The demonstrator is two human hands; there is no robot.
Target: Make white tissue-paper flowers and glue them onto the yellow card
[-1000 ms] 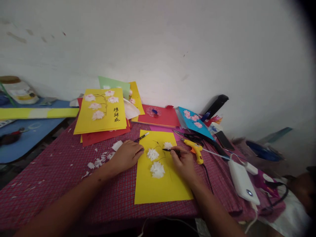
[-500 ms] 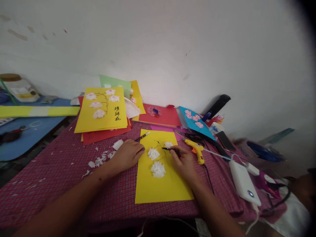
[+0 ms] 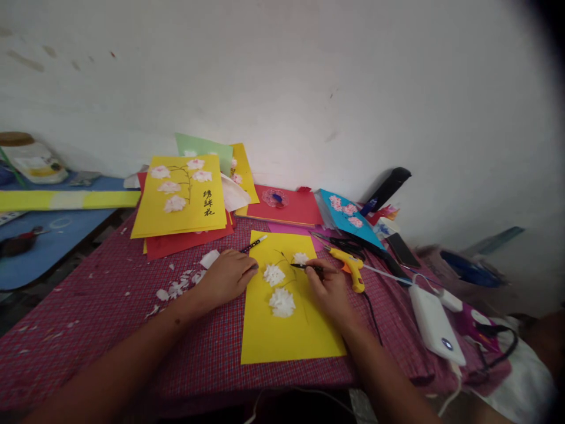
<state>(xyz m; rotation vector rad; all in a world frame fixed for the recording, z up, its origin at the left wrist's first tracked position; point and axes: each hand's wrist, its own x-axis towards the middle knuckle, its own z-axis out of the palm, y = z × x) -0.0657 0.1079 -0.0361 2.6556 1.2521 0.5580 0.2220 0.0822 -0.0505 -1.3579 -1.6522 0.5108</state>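
In the head view, my right hand is closed on a black pen, its tip over the thin drawn branches on a yellow sheet. White paper flowers are on the sheet, one just above the pen. At the sheet's left edge rests my left hand, its fingers curled together; a small dark bit shows at the fingertips, too small to name. Behind those fingers lies a black-and-white dotted pen, its near end hidden by the hand. White paper petals are scattered left of my left hand.
A yellow glue gun with a cord lies right of the sheet, near scissors. Flower cards are stacked at back left. A blue card, phone and white power bank occupy the right side.
The view has shifted very slightly. Both hands stay nearly in place, and the right hand's pen tip is at almost the same spot by the branches.
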